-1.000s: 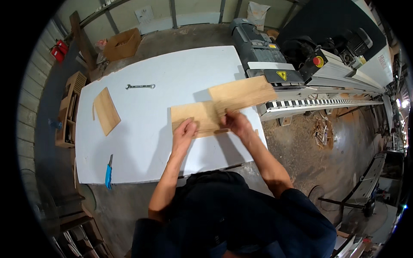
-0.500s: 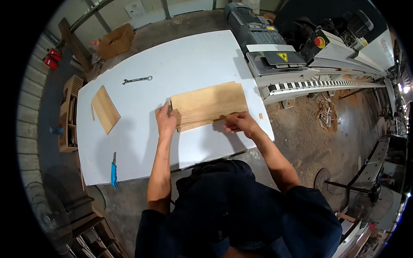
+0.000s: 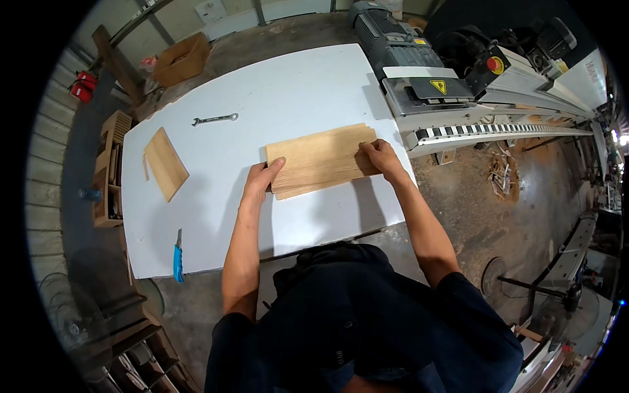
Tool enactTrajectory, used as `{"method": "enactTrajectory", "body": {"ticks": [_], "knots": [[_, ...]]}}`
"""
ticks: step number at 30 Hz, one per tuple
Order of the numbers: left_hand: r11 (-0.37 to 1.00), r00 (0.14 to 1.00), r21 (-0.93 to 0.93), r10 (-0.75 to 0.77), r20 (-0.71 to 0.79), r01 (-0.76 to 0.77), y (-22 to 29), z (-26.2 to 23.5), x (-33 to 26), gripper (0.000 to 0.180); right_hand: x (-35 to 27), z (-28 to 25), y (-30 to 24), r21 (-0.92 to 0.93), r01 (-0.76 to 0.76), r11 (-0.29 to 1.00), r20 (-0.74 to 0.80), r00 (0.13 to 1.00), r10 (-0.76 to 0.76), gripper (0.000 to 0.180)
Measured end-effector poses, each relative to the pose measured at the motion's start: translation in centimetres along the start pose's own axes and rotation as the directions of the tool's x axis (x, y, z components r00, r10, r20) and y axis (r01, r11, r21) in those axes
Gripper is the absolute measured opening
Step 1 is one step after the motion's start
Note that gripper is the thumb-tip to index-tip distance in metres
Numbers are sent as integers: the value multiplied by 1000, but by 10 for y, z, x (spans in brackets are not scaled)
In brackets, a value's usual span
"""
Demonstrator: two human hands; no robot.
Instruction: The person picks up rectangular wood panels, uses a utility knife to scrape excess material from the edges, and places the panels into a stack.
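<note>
A stack of thin wooden boards [image 3: 321,160], light brown with uneven edges, is between my two hands over the white table [image 3: 216,229]. My left hand [image 3: 263,177] grips the stack's left end, its thumb on top and its fingers hidden at the edge and underneath. At the right end my right hand [image 3: 381,159] is closed on the boards, thumb over the top face. Farther left lies another wooden board [image 3: 166,164] with a narrow strip [image 3: 146,167] beside it.
A wrench [image 3: 215,120] lies toward the table's back. Near the front left edge is a blue-handled utility knife [image 3: 178,257]. A machine with a grey motor [image 3: 386,42] and a long chain-like track [image 3: 498,133] stands at the right. A cardboard box [image 3: 183,59] sits behind the table.
My right hand has moved from the stack's front edge up to its right end and taken hold there. My left thumb now lies over the top board.
</note>
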State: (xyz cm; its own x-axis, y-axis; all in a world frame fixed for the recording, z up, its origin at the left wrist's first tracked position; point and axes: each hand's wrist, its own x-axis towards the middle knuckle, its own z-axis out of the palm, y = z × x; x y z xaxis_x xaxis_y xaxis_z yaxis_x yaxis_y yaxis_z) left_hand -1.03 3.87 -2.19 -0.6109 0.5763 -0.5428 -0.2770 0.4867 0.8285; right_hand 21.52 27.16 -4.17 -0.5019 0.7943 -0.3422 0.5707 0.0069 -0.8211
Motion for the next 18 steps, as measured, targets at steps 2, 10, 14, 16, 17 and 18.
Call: {"method": "enactTrajectory", "body": {"ticks": [2, 10, 14, 16, 17, 18], "knots": [[1000, 999, -3, 25, 29, -25, 3, 2, -1, 57, 3, 0, -4, -42, -1, 999, 35, 999, 3, 38], [987, 983, -62, 139, -116, -147, -7, 7, -2, 40, 0, -2, 3, 152, 168, 974, 20, 985, -173, 56], [894, 847, 179, 447, -287, -410, -14, 12, -35, 45, -18, -10, -6, 261, 213, 942, -39, 977, -210, 80], [839, 783, 209, 544, -302, -502, -32, 4, -41, 59, -31, -9, -12, 245, 318, 916, 1, 945, -328, 75], [815, 751, 195, 578, -320, -545, -41, 7, -42, 60, -36, -10, -9, 238, 368, 899, 17, 924, -382, 72], [789, 716, 182, 610, -339, -587, -51, 10, -44, 61, -36, -9, 1, 222, 381, 897, 54, 914, -402, 72]]}}
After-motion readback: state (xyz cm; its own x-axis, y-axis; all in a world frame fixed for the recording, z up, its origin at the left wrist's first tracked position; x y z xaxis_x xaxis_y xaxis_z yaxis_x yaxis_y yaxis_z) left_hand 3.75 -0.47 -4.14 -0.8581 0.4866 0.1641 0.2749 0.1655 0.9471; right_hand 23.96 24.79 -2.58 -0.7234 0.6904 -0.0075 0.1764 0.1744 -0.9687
